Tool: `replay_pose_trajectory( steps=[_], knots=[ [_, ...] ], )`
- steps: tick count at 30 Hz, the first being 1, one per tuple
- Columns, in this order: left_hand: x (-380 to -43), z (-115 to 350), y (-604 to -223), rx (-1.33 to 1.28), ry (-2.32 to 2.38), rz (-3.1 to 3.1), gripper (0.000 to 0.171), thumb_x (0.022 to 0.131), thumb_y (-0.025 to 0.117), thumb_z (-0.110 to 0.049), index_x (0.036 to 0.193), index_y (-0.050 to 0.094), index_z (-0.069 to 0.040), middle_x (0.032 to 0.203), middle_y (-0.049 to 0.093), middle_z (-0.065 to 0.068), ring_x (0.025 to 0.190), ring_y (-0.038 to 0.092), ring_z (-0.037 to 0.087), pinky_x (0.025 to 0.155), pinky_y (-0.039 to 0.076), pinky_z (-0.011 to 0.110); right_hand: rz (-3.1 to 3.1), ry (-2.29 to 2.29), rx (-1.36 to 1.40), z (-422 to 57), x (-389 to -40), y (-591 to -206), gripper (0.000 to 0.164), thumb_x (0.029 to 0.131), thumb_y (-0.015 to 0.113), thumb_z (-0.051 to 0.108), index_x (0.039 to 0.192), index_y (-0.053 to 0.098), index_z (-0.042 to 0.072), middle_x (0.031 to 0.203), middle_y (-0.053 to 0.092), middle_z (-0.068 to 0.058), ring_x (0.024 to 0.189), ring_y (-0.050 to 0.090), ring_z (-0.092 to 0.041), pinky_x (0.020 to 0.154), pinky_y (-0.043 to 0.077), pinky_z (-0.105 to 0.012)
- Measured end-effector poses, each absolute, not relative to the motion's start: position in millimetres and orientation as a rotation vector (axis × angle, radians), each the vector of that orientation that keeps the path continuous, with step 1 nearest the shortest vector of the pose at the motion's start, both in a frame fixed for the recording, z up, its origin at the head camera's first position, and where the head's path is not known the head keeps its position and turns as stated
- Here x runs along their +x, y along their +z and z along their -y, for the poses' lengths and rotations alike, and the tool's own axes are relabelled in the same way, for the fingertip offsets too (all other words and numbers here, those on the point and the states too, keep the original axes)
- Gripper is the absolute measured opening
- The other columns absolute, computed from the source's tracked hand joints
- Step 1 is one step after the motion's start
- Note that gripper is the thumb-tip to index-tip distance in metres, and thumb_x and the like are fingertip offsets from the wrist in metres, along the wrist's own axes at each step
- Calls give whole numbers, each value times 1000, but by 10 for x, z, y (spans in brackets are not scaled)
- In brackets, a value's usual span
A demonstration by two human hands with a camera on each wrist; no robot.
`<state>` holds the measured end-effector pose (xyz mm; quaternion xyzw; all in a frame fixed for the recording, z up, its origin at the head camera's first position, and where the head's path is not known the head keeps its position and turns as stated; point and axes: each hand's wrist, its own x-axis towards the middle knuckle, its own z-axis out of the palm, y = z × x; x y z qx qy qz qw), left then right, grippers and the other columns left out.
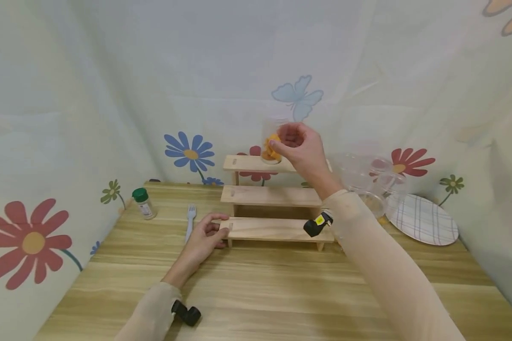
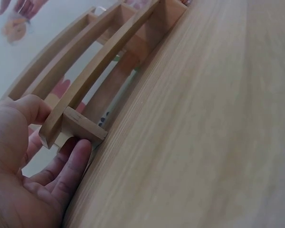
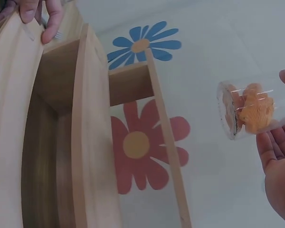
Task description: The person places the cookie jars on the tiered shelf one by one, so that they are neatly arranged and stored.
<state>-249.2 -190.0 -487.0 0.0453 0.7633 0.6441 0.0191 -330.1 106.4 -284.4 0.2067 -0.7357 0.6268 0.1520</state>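
Note:
A three-tier wooden step shelf (image 1: 277, 195) stands on the table against the floral backdrop. My left hand (image 1: 202, 239) grips the left end of its lowest tier; in the left wrist view the thumb and fingers (image 2: 78, 159) lie around the board's end and its short leg. Above the top tier, my right hand (image 1: 303, 149) holds a clear jar (image 1: 268, 128) between thumb and fingers. Orange pieces (image 3: 255, 109) lie inside near the jar's base. In the right wrist view the jar is tilted sideways, its base pointing toward the shelf and apart from the top board (image 3: 166, 133).
On the left stand a green-capped shaker bottle (image 1: 144, 203) and a light fork (image 1: 190, 218) lying flat. Behind my right forearm are several clear plastic containers (image 1: 367, 177). A white plaid plate (image 1: 424, 220) lies at the far right, by the backdrop.

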Motion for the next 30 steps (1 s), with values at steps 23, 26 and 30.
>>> replay_pose_trajectory(
  steps=[23,26,30],
  knots=[
    [-2501,1923,-4903,140,2004,-2371,37,109,73,-13,145,65,-13,118,72,19,98,74,26,78,68,34,2270,1737,571,-381,-3573,-3051,38,102,84,16,130,65,-3,128,71,-17,123,70,-26,113,59,-37],
    [-2505,1920,-4897,141,2001,-2375,37,108,74,-13,145,65,-13,117,72,19,98,74,26,77,68,34,2275,1734,565,-344,-3592,-3087,38,104,83,16,131,64,-3,132,72,-18,127,70,-26,115,58,-38],
    [-2516,1916,-4890,151,1987,-2380,38,108,74,-14,145,65,-13,116,72,19,98,74,27,78,69,35,2283,1708,558,-310,-3615,-3136,40,105,81,17,136,64,-1,137,72,-17,131,70,-26,115,57,-37]
  ],
)
